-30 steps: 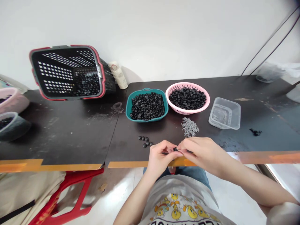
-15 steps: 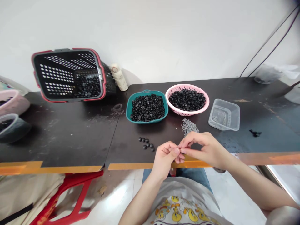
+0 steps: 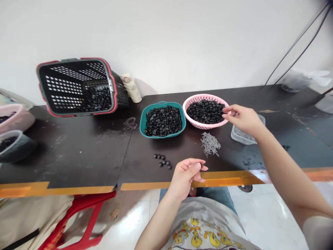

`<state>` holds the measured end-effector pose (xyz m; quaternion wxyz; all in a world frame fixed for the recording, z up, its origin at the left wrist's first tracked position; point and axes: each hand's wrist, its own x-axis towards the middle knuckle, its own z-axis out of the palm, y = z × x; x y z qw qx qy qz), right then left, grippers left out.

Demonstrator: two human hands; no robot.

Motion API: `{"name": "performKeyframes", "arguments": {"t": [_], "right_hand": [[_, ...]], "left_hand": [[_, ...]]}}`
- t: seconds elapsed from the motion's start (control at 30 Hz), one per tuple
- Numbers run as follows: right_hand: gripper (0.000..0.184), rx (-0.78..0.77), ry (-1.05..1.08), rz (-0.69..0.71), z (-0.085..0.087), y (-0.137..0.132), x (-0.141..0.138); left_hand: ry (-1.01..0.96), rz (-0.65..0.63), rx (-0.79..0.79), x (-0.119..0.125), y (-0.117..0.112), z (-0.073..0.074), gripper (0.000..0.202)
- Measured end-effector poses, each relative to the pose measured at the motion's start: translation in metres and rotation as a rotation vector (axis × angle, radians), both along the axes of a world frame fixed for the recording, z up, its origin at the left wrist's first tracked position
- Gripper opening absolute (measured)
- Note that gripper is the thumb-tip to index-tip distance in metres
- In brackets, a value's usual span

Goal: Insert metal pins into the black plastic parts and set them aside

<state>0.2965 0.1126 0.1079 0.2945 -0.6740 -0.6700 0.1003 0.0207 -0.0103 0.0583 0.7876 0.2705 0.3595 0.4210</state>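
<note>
My right hand (image 3: 241,119) reaches out over the right rim of the pink basket (image 3: 191,121), which is full of small black caps (image 3: 205,111). Its fingers stretch toward the caps, slightly apart, and I see nothing in them. My left hand (image 3: 187,173) hovers at the table's front edge with fingers curled and thumb pressed to them; what it holds, if anything, is hidden. A heap of small grey pins (image 3: 210,143) lies between the hands. Several loose black caps (image 3: 162,161) lie left of my left hand.
A teal basket (image 3: 142,122) of black caps stands beside the pink one. A clear plastic tub (image 3: 240,137) sits behind my right wrist. A black crate with a red rim (image 3: 78,86) lies tipped at the back left, with bowls (image 3: 15,139) at the far left. A red stool (image 3: 75,211) stands below.
My hands were pinched together on a small black piece at the table's front edge. The right hand has since left and swung up to the pink basket; the left stays put.
</note>
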Motion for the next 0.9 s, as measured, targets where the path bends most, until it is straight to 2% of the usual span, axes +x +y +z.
{"name": "performKeyframes", "arguments": {"t": [0.03, 0.1, 0.2, 0.4, 0.5, 0.6, 0.67, 0.73, 0.9], "right_hand": [[0.023, -0.005, -0.108, -0.057, -0.003, 0.016, 0.013], [0.028, -0.029, -0.241, -0.08, -0.011, 0.041, 0.032], [0.028, -0.045, -0.313, -0.074, -0.021, 0.06, 0.041], [0.024, -0.021, -0.293, -0.083, -0.027, 0.061, 0.038], [0.019, 0.029, -0.124, -0.122, -0.024, 0.056, 0.035], [0.02, 0.028, 0.343, -0.1, -0.019, 0.039, 0.021], [0.026, -0.032, 0.633, 0.016, -0.014, 0.017, 0.001], [0.031, -0.089, 0.78, 0.152, -0.008, -0.012, -0.024], [0.024, -0.174, 1.074, 0.516, -0.002, -0.087, -0.091]], "left_hand": [[0.01, -0.003, 0.002, 0.0, 0.0, 0.0, 0.043], [0.029, -0.011, 0.005, -0.001, -0.001, 0.0, 0.044], [0.033, 0.0, 0.01, -0.003, -0.001, 0.001, 0.043], [-0.013, 0.078, 0.064, -0.01, -0.001, -0.002, 0.04], [-0.044, 0.098, 0.093, -0.011, 0.0, -0.007, 0.045], [-0.08, 0.114, 0.134, -0.011, 0.0, -0.011, 0.051], [-0.08, 0.139, 0.175, -0.01, -0.001, -0.013, 0.054], [-0.052, 0.172, 0.243, -0.01, -0.001, -0.013, 0.053], [0.135, 0.24, 0.49, -0.01, -0.006, -0.009, 0.052]]}}
